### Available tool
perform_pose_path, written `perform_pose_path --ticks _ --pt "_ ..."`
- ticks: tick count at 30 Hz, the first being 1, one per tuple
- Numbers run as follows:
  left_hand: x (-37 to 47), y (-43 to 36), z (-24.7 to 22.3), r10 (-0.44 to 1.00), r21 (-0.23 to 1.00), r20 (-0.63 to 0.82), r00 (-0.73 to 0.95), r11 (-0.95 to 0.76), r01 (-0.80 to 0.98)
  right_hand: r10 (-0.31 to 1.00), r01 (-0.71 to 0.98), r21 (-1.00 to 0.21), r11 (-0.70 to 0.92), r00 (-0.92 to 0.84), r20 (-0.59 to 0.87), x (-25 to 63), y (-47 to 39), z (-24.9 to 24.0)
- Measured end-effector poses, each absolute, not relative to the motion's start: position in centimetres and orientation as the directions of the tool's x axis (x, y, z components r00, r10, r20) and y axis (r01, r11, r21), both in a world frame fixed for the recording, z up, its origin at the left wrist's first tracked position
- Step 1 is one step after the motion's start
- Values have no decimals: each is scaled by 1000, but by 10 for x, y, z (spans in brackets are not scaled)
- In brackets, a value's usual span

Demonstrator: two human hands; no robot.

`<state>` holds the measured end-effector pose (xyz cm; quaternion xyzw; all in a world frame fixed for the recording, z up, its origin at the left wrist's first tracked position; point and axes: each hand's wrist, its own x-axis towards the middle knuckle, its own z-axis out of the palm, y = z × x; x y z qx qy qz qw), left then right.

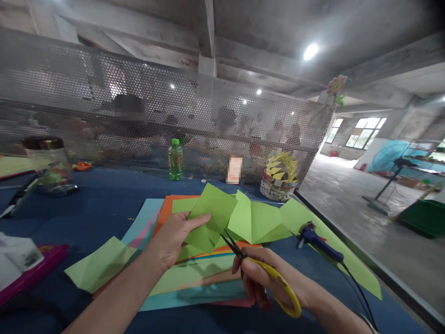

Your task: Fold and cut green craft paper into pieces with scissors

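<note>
Between thumb and fingers, my left hand grips a green paper piece near the middle of the view. My right hand is closed around yellow-handled scissors. Their dark blades are slightly apart and point up-left at the paper's lower right edge; whether they touch it I cannot tell. Just behind lies a creased light-green sheet. Under both hands is a stack of coloured paper, with blue, orange, green and pink edges showing. A folded green piece rests left of my left forearm.
A blue glue gun with a cord lies at right on a long green sheet. Behind stand a green bottle, a basket with yellow paper and a perforated metal screen. A lidded jar and magenta object are left.
</note>
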<state>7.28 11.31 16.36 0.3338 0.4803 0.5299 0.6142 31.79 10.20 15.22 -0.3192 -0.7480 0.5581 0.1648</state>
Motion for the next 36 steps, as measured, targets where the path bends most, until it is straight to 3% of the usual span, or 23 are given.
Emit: perform_pose_path --ticks 13,22,36 --pt "77 110 166 970 921 -245 -10 229 -315 671 278 -948 156 -734 -105 319 103 148" --pt "82 107 160 973 956 -231 14 230 -185 699 269 -948 169 -711 -77 322 107 147" --pt "77 111 150 969 968 -192 154 212 -130 688 301 -933 199 -721 -85 324 110 152"
